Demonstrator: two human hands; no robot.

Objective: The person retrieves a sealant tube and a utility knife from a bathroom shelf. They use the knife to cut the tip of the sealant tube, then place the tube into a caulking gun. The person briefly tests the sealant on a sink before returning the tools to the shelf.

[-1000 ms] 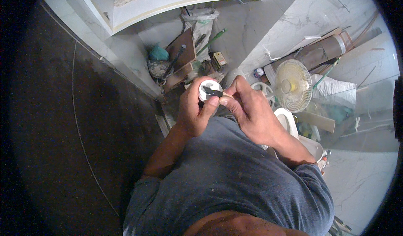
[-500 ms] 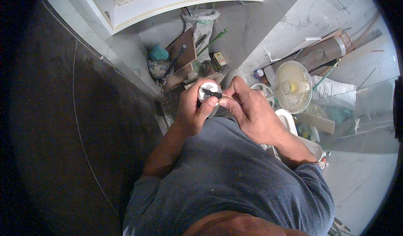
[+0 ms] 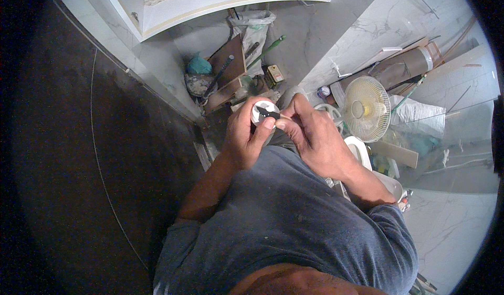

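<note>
My left hand is closed around a white round cup-like piece, its open end facing up in front of my chest. In my right hand I pinch a small tool with a flat, pointed black end. This black end lies across the mouth of the white piece, and my left thumb presses near it. Most of the tool's handle is hidden by my right fingers. What lies inside the white piece is too small to make out.
A desk fan stands to the right, close to my right forearm. Ahead are wood boards, a white sack and a green-handled stick. A white shelf spans the far side. Dark floor lies left.
The white piece and the black tool tip have shifted slightly right and up. The black end now sits at a somewhat steeper slant across the mouth. Both hands keep their hold.
</note>
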